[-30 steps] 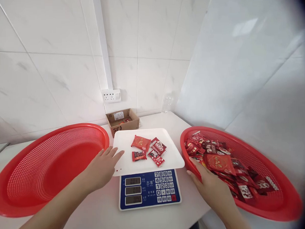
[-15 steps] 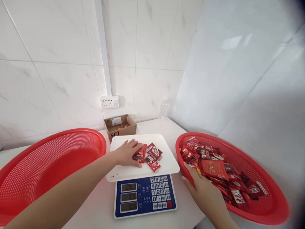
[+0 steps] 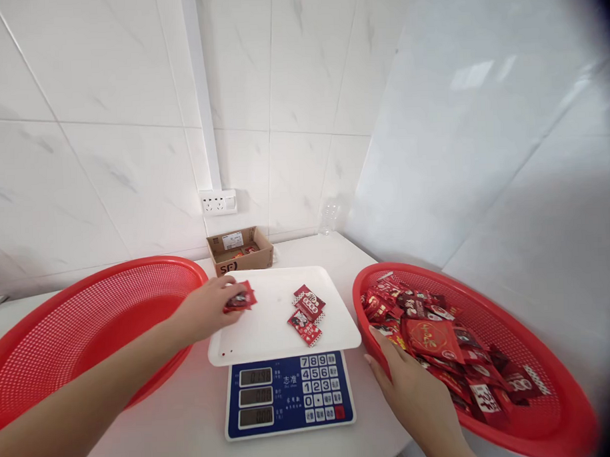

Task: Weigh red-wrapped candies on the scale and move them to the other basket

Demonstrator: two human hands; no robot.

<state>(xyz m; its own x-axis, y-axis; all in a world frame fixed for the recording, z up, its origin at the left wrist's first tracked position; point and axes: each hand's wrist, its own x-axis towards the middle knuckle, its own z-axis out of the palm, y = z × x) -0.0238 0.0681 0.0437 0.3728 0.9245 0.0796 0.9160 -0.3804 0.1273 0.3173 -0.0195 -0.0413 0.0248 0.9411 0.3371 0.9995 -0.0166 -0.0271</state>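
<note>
My left hand [image 3: 211, 308] is closed around a red snack packet [image 3: 241, 297], over the left side of the scale's white tray [image 3: 269, 343]. Part of the packet is hidden under my fingers. Several small red patterned packets [image 3: 308, 314] lie together on the right half of that tray. Below it, the blue scale panel [image 3: 291, 395] carries a keypad and three displays. My right hand [image 3: 413, 385] grips the near-left rim of the right red basket [image 3: 544, 353], thumb outside. Inside that basket is a pile of red and dark red packets [image 3: 433, 337].
Another red mesh basket [image 3: 151, 267] stands at the left, its visible inside bare, partly behind my left arm. A small cardboard box [image 3: 246, 260] with a few packets sits behind the scale. Tiled walls [image 3: 132, 161] bound the white table, and a socket [image 3: 219, 202] is mounted above it.
My left hand has moved left across the tray with the red packet, away from the other packets. The top display's reading has changed. My right hand stays at the basket rim.
</note>
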